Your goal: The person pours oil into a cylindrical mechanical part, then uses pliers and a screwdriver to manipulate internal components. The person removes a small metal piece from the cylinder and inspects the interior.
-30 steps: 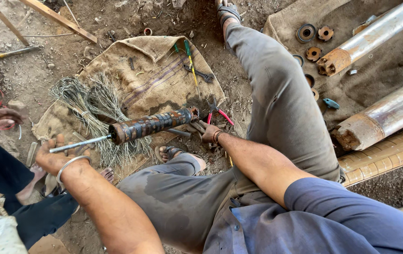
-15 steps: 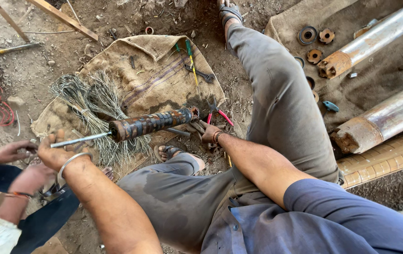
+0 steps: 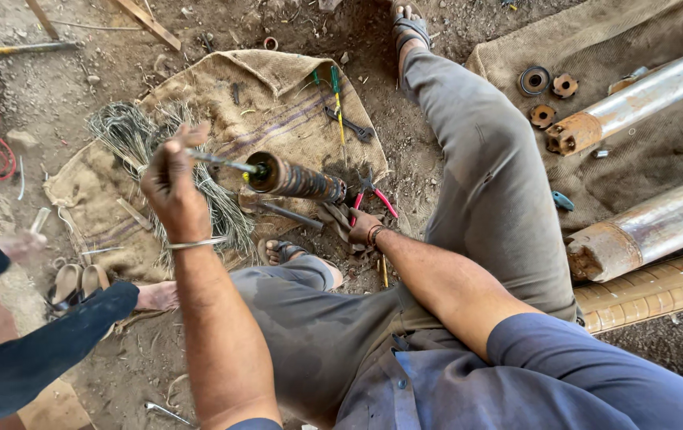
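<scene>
**Two bare arms reaching forward, one raised, one low**

The left hand (image 3: pixel 172 185) is lifted, its back towards the camera, fingers curled shut in a grip with the thumb pointing up. A thin metal bangle circles the left wrist. The left forearm runs straight up from the lower edge of the view, bare to above the elbow.

The right hand (image 3: pixel 355 227) sits lower, near the ground, fingers bent and closed in a grasp. Dark bands ring the right wrist. The right forearm stretches out from a blue sleeve at the lower right, elbow slightly bent, crossing above the folded knee.
</scene>
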